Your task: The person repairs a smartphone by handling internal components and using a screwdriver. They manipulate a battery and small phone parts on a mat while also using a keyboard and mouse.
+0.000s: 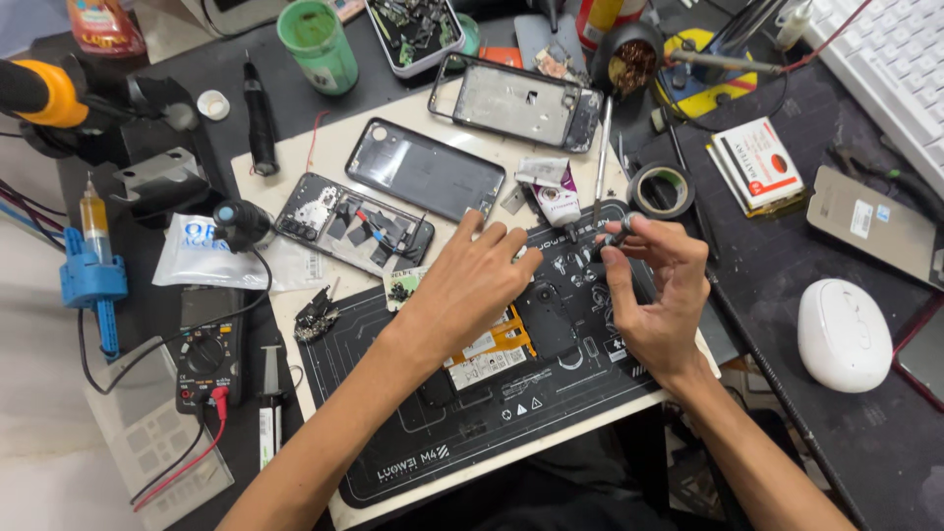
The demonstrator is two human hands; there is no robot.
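The left hand [470, 280] lies palm down, fingers spread, on an opened phone [501, 344] that rests near the middle of the black repair mat [433, 442]; it presses the phone flat rather than gripping it, and the yellow-labelled battery and dark inner parts show just beside the wrist. The right hand [657, 285] hovers over the mat's far right corner with thumb and forefinger pinched on a small dark tool or part [618, 232], too small to tell which; the other fingers curl loosely. The step in hand looks like disassembly or refitting inside the phone: one hand steadies the body while the other readies something tiny just above it. The next move likely calls for bringing that pinched piece down to one spot on the board without shifting the phone, so the steadying hand should keep its weight even. Beyond the mat's far edge, on the pale board under it, lie a second opened phone [352, 223], a dark back cover [423, 168] and a bare phone frame [511, 100]. A roll of tape [661, 190] sits off the mat's far right corner, a multimeter [208, 346] off its left edge.
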